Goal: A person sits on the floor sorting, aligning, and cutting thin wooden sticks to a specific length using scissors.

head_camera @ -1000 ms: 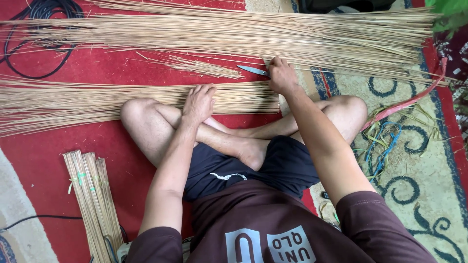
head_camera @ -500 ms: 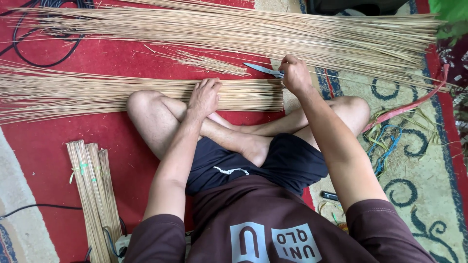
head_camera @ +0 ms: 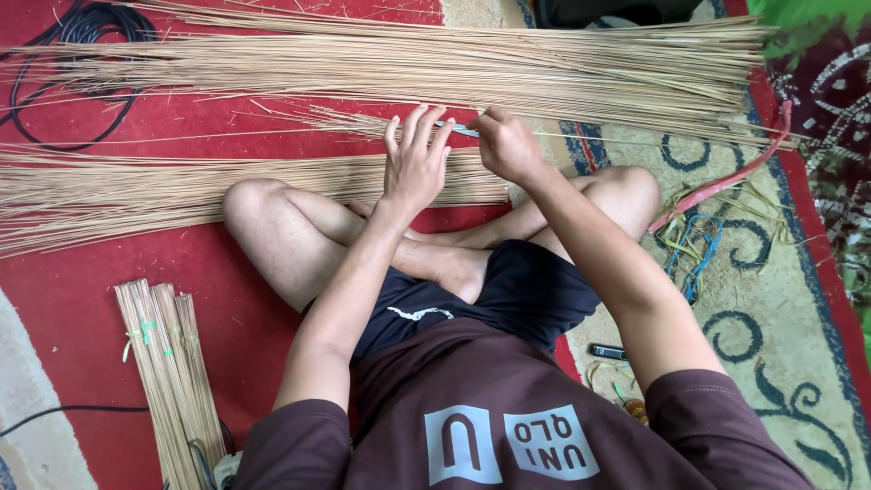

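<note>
Surface materials: dry plant fibre, woven cloth, bright metal

Thin straw-coloured sticks [head_camera: 272, 186] are showing matt and fibrous; the red carpet [head_camera: 109, 272] is appearing woven and matt; the small blade [head_camera: 461, 130] is looking smooth and metallic; the black cable [head_camera: 54, 118] is reading as rubbery.

I'm looking down at my left hand [head_camera: 415, 163], fingers spread, hovering at centre frame over the near layer of thin tan sticks [head_camera: 181, 186] on the red carpet [head_camera: 109, 263]. Just right of it, my right hand [head_camera: 508, 145] is pinching a small blue-handled blade [head_camera: 458, 130]. A tied bundle of tan sticks [head_camera: 163, 372] is lying at lower left.
</note>
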